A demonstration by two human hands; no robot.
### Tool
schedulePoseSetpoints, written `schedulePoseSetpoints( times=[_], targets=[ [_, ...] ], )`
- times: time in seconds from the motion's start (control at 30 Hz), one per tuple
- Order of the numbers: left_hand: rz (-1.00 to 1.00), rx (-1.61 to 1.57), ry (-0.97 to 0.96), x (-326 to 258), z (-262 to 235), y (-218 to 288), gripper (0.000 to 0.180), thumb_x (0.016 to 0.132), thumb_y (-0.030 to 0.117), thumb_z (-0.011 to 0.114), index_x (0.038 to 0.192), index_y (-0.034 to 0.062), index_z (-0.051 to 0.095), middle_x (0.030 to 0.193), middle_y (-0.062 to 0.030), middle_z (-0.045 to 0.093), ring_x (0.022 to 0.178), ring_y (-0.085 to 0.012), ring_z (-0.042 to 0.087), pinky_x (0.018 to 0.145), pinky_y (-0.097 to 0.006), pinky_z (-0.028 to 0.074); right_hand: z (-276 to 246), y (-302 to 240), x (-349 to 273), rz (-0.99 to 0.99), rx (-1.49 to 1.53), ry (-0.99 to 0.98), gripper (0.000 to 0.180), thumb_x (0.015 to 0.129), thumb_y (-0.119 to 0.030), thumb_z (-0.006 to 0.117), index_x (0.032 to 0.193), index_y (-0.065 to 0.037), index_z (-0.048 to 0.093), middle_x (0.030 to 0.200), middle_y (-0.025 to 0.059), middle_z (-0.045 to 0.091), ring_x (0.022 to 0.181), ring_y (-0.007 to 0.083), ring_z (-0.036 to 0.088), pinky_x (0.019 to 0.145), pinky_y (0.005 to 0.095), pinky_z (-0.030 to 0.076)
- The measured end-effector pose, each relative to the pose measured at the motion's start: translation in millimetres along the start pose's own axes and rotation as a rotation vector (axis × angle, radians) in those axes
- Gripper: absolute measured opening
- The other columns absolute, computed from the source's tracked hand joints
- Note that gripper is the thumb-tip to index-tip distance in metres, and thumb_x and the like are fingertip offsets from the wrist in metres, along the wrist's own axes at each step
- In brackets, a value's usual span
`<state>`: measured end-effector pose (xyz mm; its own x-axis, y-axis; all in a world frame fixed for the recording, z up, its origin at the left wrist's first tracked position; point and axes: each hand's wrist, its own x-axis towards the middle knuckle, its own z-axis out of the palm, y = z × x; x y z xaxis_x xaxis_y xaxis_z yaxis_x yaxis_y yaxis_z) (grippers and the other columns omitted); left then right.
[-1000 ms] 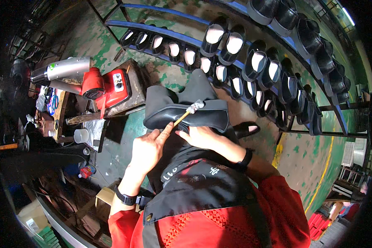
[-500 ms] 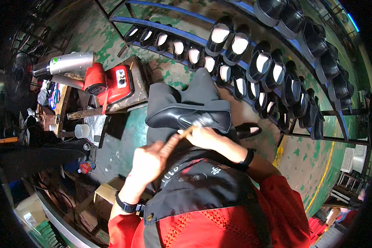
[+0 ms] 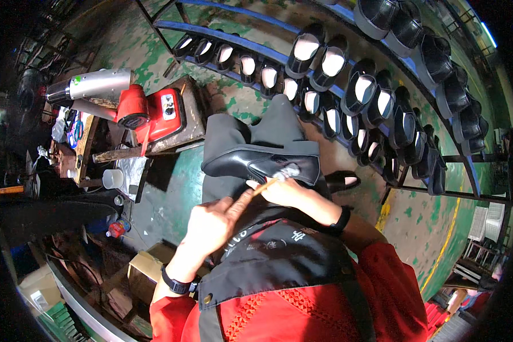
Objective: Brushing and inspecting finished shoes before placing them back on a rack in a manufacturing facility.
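Right hand point(image 3: 285, 192) at black shoe point(image 3: 228, 162) opening

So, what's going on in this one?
The person's left hand holds a thin, yellowish stick with a white, wadded tip. The right hand holds a glossy black leather shoe on its side over dark grey trouser legs, its sole facing away from the body. The tip is at the shoe's side, towards the heel; whether it touches is hard to tell. Beyond stands a blue-railed rack lined with black shoes.
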<state>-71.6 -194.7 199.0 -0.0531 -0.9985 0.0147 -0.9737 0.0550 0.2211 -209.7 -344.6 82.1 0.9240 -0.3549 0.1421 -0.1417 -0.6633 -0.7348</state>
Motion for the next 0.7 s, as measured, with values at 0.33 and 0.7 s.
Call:
schedulePoseSetpoints(
  times=[0.33,0.7],
  targets=[
    [-0.113,-0.002,0.034,0,-4,-10,0.053,0.074,0.007,0.057,0.126,0.0145,0.057,0.063,-0.0043,0.049,0.05,-0.0188,0.056,0.046,-0.031,0.048,-15,-12,3,0.221,-0.073,-0.073,0.043,0.086,-0.03,0.061,0.108,0.005,0.052,0.097,0.0269,0.058,0.09,0.0414,0.059,0.078,0.0461,0.047],
    [-0.14,0.006,0.044,-10,-4,-16,0.053,0.072,0.008,0.058,0.125,0.0135,0.058,0.063,-0.0032,0.049,0.05,-0.0176,0.056,0.045,-0.031,0.048,-16,-19,9,0.271,-0.005,-0.085,0.046,0.087,-0.037,0.057,0.101,0.007,0.053,0.075,0.0267,0.061,0.071,0.0454,0.062,0.064,0.0508,0.05]
  ],
)
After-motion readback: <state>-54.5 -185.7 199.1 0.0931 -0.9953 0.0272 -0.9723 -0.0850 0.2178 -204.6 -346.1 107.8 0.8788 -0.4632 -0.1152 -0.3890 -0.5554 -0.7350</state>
